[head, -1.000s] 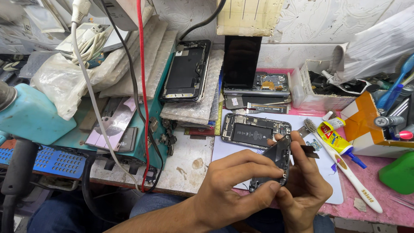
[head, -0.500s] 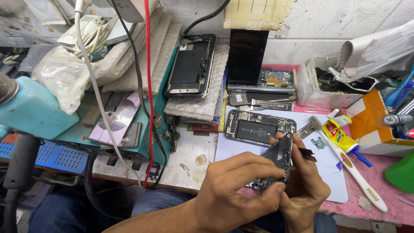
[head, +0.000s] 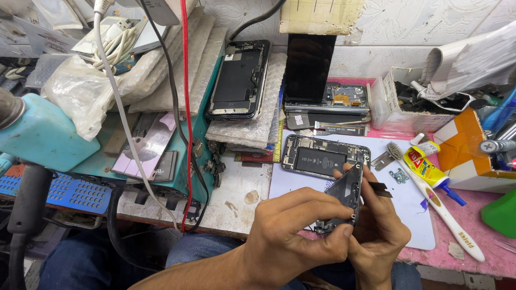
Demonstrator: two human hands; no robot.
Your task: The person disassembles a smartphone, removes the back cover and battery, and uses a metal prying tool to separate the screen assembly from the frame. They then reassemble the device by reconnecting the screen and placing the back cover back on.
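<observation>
Both hands are together, clamped on a dark phone part (head: 344, 196) held upright over the white mat (head: 414, 215): left hand (head: 293, 231), right hand (head: 379, 231). The opened phone (head: 322, 158) lies behind, apparently not reassembled.

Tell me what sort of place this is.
Most likely a phone repair bench: an opened phone with its battery showing lies on the mat, another opened phone rests on bubble wrap, and both hands grip a dark phone panel.
</observation>
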